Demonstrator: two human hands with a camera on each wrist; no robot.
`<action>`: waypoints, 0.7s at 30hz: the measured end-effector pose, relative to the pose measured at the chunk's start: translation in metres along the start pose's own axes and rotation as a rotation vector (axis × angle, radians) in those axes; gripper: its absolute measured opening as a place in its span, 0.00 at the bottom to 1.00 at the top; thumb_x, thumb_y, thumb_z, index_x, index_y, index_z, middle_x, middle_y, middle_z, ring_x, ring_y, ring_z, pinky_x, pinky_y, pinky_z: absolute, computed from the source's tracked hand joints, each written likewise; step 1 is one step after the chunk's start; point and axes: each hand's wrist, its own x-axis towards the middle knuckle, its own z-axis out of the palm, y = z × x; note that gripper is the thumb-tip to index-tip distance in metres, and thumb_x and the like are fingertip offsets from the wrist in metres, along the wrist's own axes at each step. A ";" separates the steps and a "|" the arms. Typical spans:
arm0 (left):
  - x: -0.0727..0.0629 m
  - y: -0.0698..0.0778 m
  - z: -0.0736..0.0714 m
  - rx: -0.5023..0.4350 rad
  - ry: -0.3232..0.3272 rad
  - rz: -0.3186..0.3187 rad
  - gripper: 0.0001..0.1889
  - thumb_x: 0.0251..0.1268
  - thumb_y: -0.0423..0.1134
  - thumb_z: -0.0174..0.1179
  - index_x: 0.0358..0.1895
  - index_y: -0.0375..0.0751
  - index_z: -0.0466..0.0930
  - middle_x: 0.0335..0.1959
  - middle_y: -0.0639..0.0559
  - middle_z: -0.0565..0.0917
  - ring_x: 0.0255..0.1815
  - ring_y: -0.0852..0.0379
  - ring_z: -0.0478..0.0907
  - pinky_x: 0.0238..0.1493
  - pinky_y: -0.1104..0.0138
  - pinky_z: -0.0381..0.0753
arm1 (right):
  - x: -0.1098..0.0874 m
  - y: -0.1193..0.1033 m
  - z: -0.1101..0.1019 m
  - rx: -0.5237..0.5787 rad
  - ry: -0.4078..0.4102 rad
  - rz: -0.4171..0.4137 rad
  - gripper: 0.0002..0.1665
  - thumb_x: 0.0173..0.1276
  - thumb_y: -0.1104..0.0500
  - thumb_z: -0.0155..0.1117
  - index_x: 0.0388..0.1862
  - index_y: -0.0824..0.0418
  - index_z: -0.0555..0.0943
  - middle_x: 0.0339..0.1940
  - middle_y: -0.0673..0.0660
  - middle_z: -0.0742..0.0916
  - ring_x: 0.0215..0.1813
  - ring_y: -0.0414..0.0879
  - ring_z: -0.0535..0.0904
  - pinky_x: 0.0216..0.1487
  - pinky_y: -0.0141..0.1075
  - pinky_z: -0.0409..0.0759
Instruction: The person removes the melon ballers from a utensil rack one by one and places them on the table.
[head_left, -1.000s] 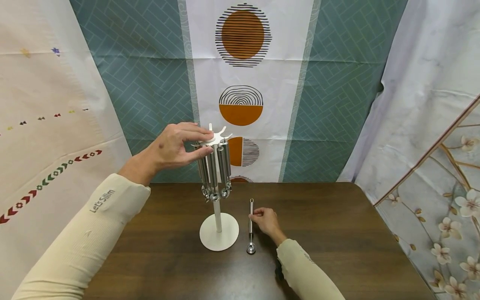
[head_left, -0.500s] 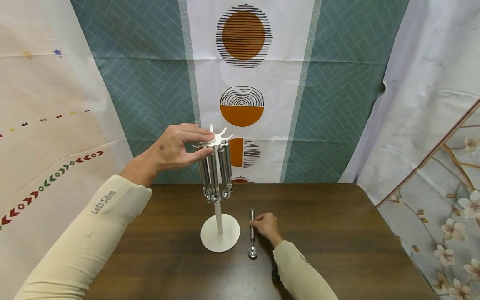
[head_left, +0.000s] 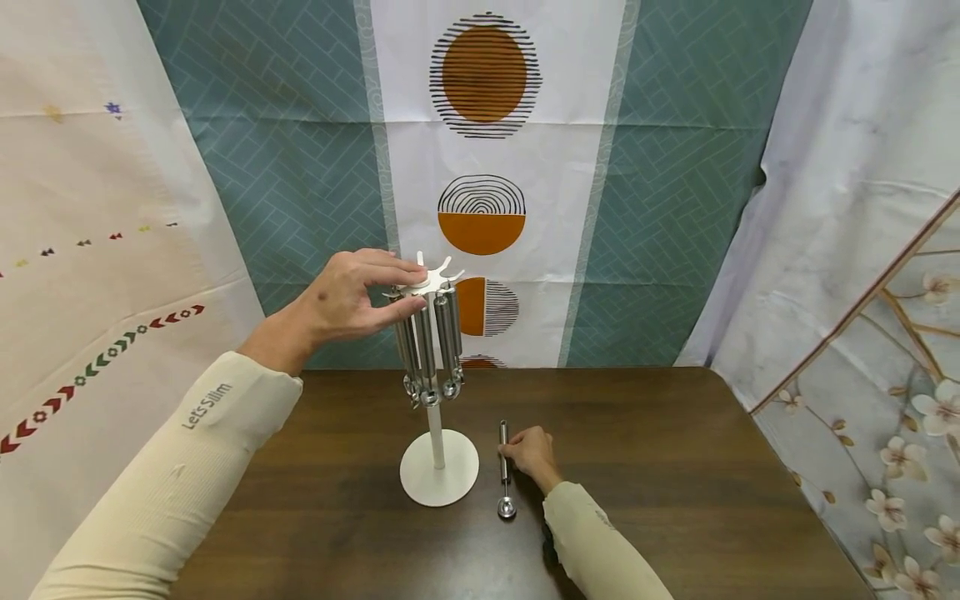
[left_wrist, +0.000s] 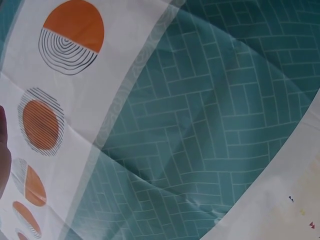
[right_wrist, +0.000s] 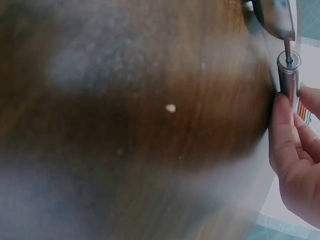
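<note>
A white stand [head_left: 439,468] rises from a round base, with several steel utensils [head_left: 426,346] hanging from its curved hooks. My left hand [head_left: 360,287] rests on the stand's top, fingers extended across the hub and the thumb at its near side; in the left wrist view only a sliver of this hand shows. Right of the base, a small round-bowled steel scoop [head_left: 505,467] has its bowl toward me. My right hand [head_left: 531,454] pinches its thick handle between thumb and fingers. In the right wrist view, the scoop [right_wrist: 289,75] extends past the fingertips, its bowl partly cut off.
The brown wooden table [head_left: 637,467] bears the stand near its middle. A patterned teal and white cloth [head_left: 675,208] hangs behind the table. Pale curtains hang at the left and right sides.
The scoop and my right hand have moved slightly toward me, mostly in the first half second. My left hand has stayed on the stand's top.
</note>
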 end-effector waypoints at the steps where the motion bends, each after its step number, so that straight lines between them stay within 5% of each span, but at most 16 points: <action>1: 0.000 0.000 0.000 0.005 0.002 0.001 0.36 0.67 0.68 0.53 0.48 0.35 0.88 0.47 0.44 0.88 0.48 0.41 0.84 0.50 0.44 0.81 | 0.000 0.000 -0.001 -0.005 0.001 -0.005 0.09 0.55 0.59 0.78 0.23 0.63 0.89 0.13 0.49 0.84 0.16 0.38 0.78 0.21 0.31 0.76; 7: 0.002 0.001 0.001 0.024 0.014 0.015 0.36 0.67 0.67 0.54 0.47 0.34 0.89 0.45 0.44 0.89 0.45 0.41 0.85 0.47 0.45 0.81 | 0.000 -0.003 -0.014 -0.004 0.036 -0.083 0.09 0.58 0.59 0.76 0.23 0.64 0.89 0.11 0.50 0.83 0.16 0.38 0.77 0.25 0.34 0.77; 14: 0.002 0.002 -0.001 0.025 0.003 -0.010 0.18 0.54 0.42 0.73 0.46 0.35 0.89 0.44 0.43 0.89 0.45 0.42 0.85 0.48 0.46 0.81 | 0.007 -0.026 -0.039 0.088 0.055 -0.164 0.11 0.61 0.58 0.73 0.31 0.67 0.89 0.17 0.51 0.86 0.21 0.40 0.81 0.25 0.35 0.79; 21: 0.004 0.005 -0.001 0.031 -0.009 -0.041 0.18 0.49 0.37 0.75 0.46 0.35 0.89 0.44 0.44 0.89 0.44 0.44 0.85 0.46 0.48 0.82 | 0.009 -0.055 -0.060 0.146 0.010 -0.197 0.12 0.64 0.57 0.72 0.39 0.66 0.89 0.23 0.53 0.89 0.28 0.47 0.87 0.31 0.38 0.83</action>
